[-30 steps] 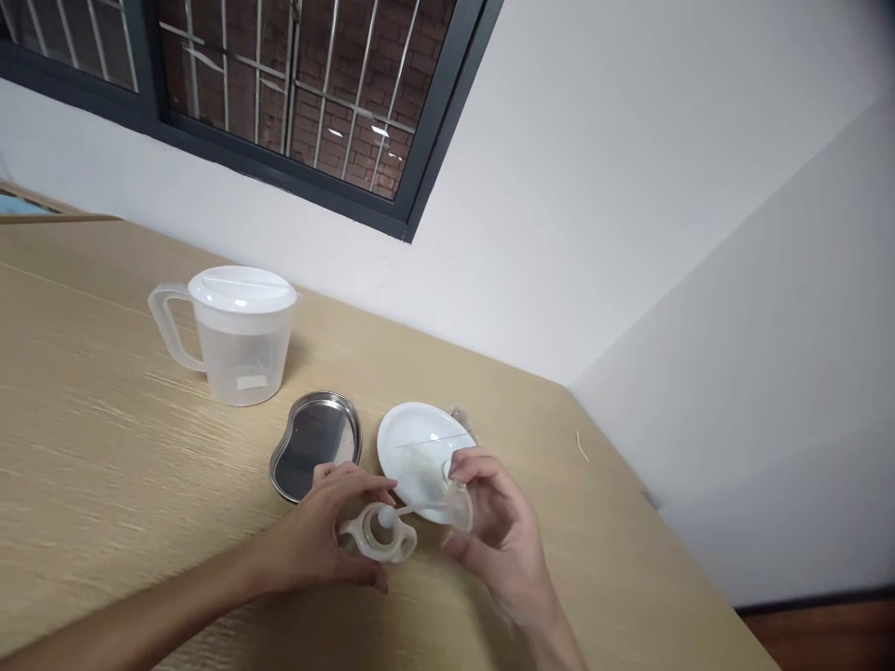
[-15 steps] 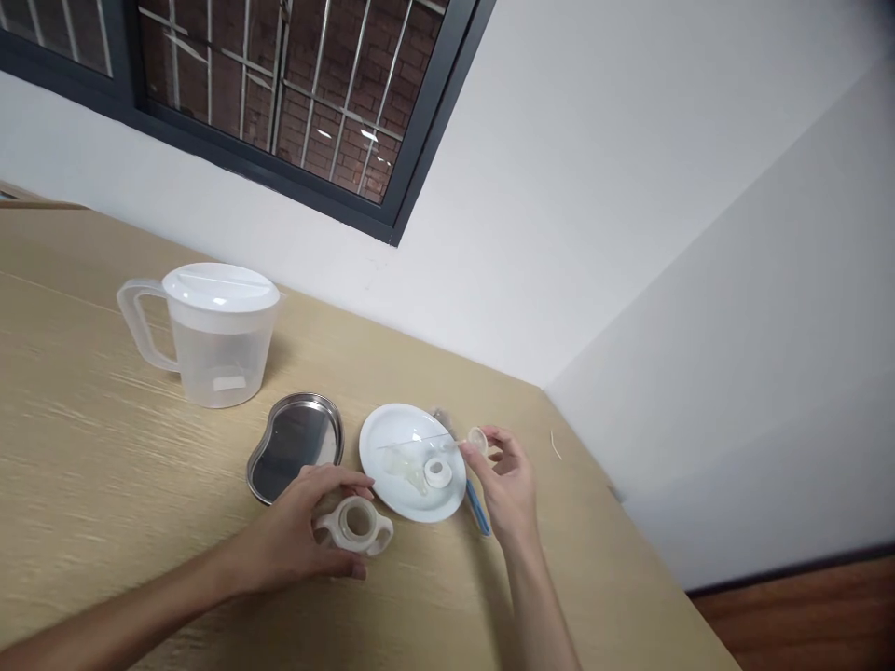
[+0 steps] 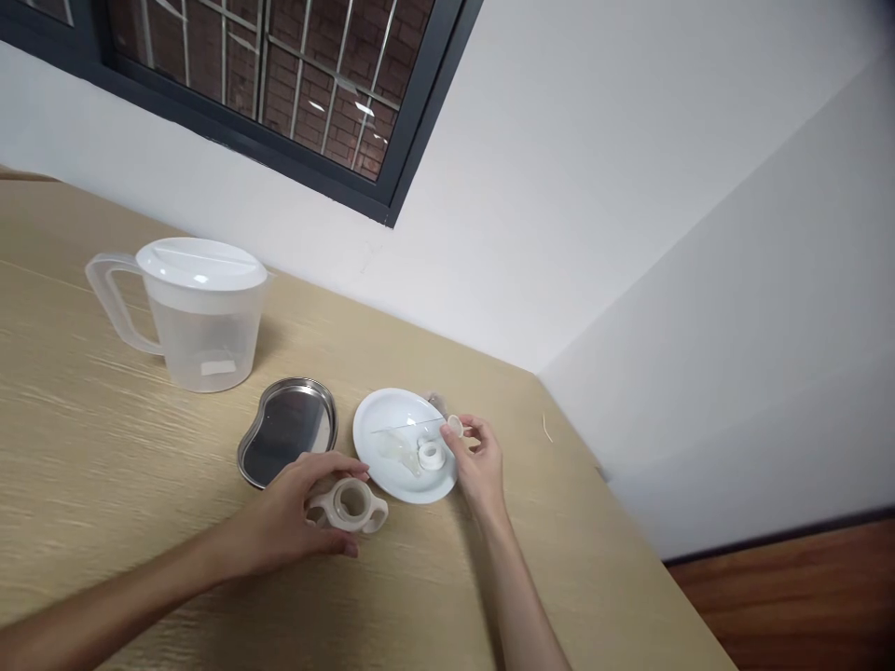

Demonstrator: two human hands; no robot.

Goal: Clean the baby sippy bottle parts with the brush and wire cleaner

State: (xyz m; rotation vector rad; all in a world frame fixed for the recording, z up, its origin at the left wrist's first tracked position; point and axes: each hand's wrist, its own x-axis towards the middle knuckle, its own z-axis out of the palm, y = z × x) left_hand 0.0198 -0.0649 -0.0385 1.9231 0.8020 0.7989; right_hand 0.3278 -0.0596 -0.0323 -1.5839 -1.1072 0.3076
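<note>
My left hand (image 3: 280,517) is curled around a two-handled baby bottle (image 3: 352,503), with its open mouth facing up. Fingers of my right hand (image 3: 479,466) pinch a small, translucent round piece (image 3: 455,426), which looks like a bottle teat, over the right rim of a white plate (image 3: 378,410). On that plate lie a white collar ring (image 3: 432,456) and a patch of clear, wet-looking stuff (image 3: 398,451). A thin straight line (image 3: 409,427) runs across the plate toward my right fingers; whether they hold it, I cannot tell.
Left of the plate rests a kidney-shaped steel tray (image 3: 290,433). A lidded plastic jug (image 3: 206,321) stands farther back. Behind the plate sits a small greyish object (image 3: 437,403), partly hidden. A thin pale strip (image 3: 547,428) lies near the table's right edge.
My view has shifted slightly, and everything sits a bit higher and further left. My right hand has moved slightly in toward the plate. A blue stick beside the plate is now hidden.
</note>
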